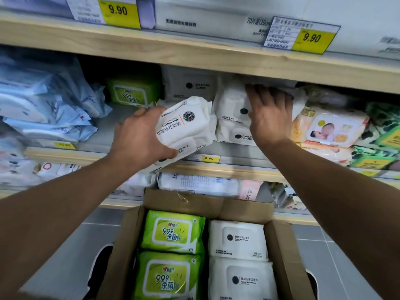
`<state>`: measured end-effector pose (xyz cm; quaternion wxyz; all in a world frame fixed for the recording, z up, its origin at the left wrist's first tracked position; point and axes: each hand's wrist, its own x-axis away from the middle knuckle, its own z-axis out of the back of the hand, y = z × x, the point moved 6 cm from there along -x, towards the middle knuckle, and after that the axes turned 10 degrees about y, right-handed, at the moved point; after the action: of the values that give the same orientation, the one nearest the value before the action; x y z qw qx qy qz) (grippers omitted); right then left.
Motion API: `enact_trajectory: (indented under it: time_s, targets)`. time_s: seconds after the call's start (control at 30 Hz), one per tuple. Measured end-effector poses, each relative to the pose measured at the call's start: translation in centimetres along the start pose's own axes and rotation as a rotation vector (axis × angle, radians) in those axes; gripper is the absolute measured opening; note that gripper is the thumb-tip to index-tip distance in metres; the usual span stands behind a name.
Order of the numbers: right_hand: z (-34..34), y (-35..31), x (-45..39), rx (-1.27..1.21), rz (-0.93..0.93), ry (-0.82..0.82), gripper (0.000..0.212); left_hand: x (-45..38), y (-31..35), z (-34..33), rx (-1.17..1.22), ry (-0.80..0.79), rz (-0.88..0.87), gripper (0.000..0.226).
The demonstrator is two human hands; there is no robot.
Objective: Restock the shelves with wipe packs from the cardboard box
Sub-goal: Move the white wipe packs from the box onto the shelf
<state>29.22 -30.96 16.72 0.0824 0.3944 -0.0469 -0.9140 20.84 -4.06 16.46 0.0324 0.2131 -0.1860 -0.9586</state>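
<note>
My left hand (140,137) grips a white wipe pack (187,124), tilted, in front of the middle shelf (121,135). My right hand (269,114) reaches into that shelf with fingers spread flat against a stack of white wipe packs (232,111), just under the shelf board above. Below, the open cardboard box (281,256) holds two green wipe packs (173,231) on the left and two white wipe packs (238,239) on the right.
A green pack (131,93) stands at the back of the middle shelf, blue packs (43,100) lie to the left, and yellow baby-wipe packs (329,126) to the right. The wooden shelf board (194,55) above carries yellow price tags. Grey floor tiles surround the box.
</note>
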Motion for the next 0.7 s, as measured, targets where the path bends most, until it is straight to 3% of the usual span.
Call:
enact_trajectory:
  time_s: [0.4,0.7]
  targets:
    - [-1.3,0.1,-1.2,-0.035,-0.049,-0.052,0.066,0.1,1.6,-0.3,-0.032,0.067,-0.026,0.094]
    - [0.2,0.4,0.0,-0.074,0.012,0.033,0.061,-1.8,3.5,-0.3,-0.113,0.316,-0.115,0.085]
